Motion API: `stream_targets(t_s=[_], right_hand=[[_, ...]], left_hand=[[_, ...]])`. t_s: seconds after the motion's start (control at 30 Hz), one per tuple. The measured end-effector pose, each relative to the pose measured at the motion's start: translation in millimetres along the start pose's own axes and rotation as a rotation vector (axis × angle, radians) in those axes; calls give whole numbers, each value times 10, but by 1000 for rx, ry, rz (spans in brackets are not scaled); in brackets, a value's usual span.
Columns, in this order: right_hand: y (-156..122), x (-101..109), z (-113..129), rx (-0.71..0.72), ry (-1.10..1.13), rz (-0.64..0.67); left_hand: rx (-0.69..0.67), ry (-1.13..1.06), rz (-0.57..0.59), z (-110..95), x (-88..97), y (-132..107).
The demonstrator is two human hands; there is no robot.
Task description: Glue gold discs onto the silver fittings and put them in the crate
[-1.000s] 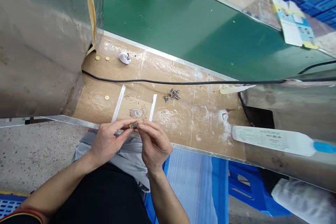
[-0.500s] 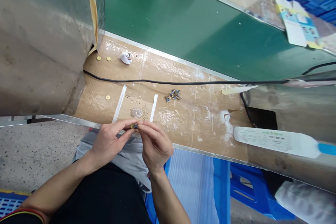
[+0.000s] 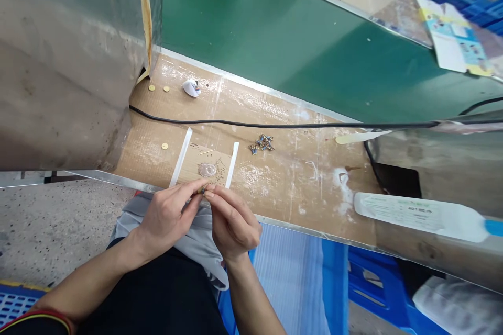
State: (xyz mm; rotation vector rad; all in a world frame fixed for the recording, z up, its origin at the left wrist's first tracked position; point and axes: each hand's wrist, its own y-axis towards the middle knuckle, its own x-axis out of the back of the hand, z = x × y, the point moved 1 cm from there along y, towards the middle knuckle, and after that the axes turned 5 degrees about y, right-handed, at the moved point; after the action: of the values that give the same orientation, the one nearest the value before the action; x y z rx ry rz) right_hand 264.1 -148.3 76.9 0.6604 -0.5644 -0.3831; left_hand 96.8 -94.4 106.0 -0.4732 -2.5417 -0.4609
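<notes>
My left hand (image 3: 167, 217) and my right hand (image 3: 231, 222) meet fingertip to fingertip over the near edge of the brown bench (image 3: 275, 178). Both pinch a tiny blue and brass part (image 3: 203, 190) between thumb and forefinger. Just beyond the fingers a small clear round lid (image 3: 207, 169) lies between two white strips (image 3: 181, 156). A small heap of the same blue and brass parts (image 3: 262, 143) lies further right on the bench.
A black cable (image 3: 275, 125) crosses the bench. Brass discs (image 3: 164, 145) and a white scrap (image 3: 192, 88) lie at the left. A green conveyor belt (image 3: 294, 42) runs behind. A white glue bottle (image 3: 420, 209) lies at the right. Metal housing (image 3: 58, 63) stands at the left.
The hands stay together pinching the small part; the fingers have shifted slightly. The view has drifted a little, moving everything slightly right and down.
</notes>
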Motion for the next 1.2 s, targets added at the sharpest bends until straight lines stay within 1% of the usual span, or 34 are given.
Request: stream_targets(t_s=[0.2, 0.33, 0.53, 0.77, 0.9, 1.07, 1.13, 1.2], right_hand=[[-66, 10, 6, 51, -35, 16], [-102, -6, 16, 101, -53, -11], [-134, -27, 11, 144, -76, -39], [-106, -52, 35, 176, -34, -54], [-99, -60, 45, 159, -39, -53], [-108, -24, 39, 126, 16, -22], [-85, -7, 27, 48, 52, 4], [-46, 11, 8, -99, 103, 16]], left_hand=[[29, -11, -27, -16, 3, 11], [34, -9, -40, -36, -9, 19], [-15, 0, -100, -80, -26, 1], [-68, 10, -136, -87, -57, 5], [-129, -2, -156, -85, -69, -7], [-121, 3, -147, -49, -79, -7], [-111, -3, -145, -11, -79, 10], [-99, -9, -138, 24, -76, 28]])
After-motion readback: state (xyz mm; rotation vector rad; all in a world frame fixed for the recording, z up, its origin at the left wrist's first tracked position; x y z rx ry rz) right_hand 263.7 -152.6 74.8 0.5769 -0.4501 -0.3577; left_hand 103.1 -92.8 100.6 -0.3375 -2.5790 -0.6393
